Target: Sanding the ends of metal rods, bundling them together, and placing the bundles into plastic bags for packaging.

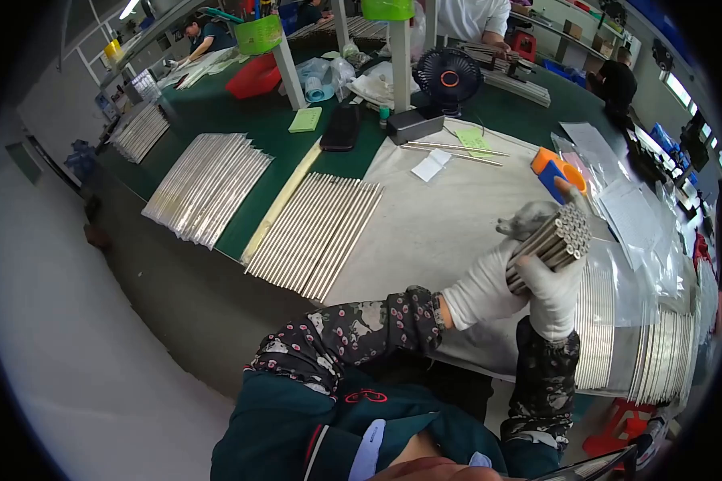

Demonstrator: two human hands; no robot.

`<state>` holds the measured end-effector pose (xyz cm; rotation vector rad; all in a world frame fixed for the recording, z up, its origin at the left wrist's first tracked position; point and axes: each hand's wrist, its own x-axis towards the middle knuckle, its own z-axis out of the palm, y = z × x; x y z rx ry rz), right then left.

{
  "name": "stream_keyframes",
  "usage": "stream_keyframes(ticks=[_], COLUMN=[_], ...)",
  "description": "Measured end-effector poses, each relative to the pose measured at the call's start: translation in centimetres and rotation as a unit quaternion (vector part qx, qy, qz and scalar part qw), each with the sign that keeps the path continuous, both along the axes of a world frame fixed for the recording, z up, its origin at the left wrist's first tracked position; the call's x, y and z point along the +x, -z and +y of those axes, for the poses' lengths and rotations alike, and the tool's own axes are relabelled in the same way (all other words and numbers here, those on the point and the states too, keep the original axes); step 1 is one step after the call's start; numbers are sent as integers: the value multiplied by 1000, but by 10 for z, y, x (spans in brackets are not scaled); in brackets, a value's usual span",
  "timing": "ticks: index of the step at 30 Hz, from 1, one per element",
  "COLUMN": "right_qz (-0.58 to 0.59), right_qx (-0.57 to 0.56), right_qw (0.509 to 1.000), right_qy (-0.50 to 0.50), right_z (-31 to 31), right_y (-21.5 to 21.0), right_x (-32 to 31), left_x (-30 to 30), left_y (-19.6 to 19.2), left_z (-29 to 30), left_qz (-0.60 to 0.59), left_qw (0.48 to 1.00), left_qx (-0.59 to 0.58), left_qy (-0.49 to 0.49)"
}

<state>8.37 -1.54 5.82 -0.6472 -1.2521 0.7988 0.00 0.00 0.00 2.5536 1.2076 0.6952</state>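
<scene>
Left hand: the gloved left hand [485, 290] was curled around the near end of a bundle of thin metal tubes [555, 239], fingers wrapped from the nine o'clock side.
Right hand: the gloved right hand [555, 293] was closed on the same bundle from below, at about six o'clock of the tube ends, thumb side up.
Bundle: held clear of the bench, between the two hands and touching both; its open round ends faced up and toward one o'clock.
Long axis: ran from the palms at seven o'clock up to the free ends at one o'clock, tilted rather than upright.
Nearer hand: both gripped it; the right sat closer to the free ends, the left farther down the shafts.
Bench cloth: a pale cloth [449, 216] lay under the hands, on the green table [249, 120].
Laid rows: a flat row of tubes [317, 232] lay at nine o'clock, well apart from the hands; a second row [208, 186] lay farther out, at ten o'clock.
Right side: more tubes under clear plastic sleeves [634, 321] lay just beside the right hand at three o'clock.
Far bench: a small black fan [448, 78] stood at twelve o'clock.
</scene>
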Motion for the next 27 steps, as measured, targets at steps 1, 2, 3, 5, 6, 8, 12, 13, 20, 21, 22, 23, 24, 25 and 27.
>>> stream_keyframes(ticks=[1,2,3,5,6,8,12,13,20,21,22,23,24,25,27], right_qz=[-21,-22,29,60,56,205,468,492,293,275,264,254,203,152,85], right_qx=[-21,-37,-58,-40,-59,-61,-113,-101,-61,-60,-66,-70,-63,-52,-132], right_qw=[999,998,997,994,992,975,870,853,943,941,937,928,939,947,934], right_qy=[38,49,52,78,100,51,-105,-141,-149,-187,-221,-262,-271,-278,-322], right_z=[1,0,-22,-22,-16,-16,-33,-38,-87,-92,-98,-102,-104,-104,-106], right_y=[0,0,11,12,14,29,68,74,69,74,82,92,105,119,146], right_x=[7,17,-9,7,23,36,58,56,-35,-50,-63,-76,-87,-98,-114], left_x=[3,5,-29,-15,-10,-18,-60,-77,-133,-144,-151,-181,-183,-178,-187], left_y=[16,24,38,45,39,26,14,14,62,78,90,128,149,153,147], left_z=[13,19,-1,-4,-4,-13,-43,-58,-123,-129,-129,-128,-127,-124,-124], left_qz=[-171,-335,-273,-322,-322,-236,-206,-269,-590,-587,-567,-610,-623,-629,-578], left_qw=[981,923,939,922,919,932,811,704,422,453,484,397,434,470,528], left_qx=[-48,-103,-159,-190,-199,-251,-523,-644,-665,-640,-629,-680,-634,-586,-565], left_qy=[79,160,136,104,112,110,159,129,-177,-200,-221,-88,-146,-201,-261])
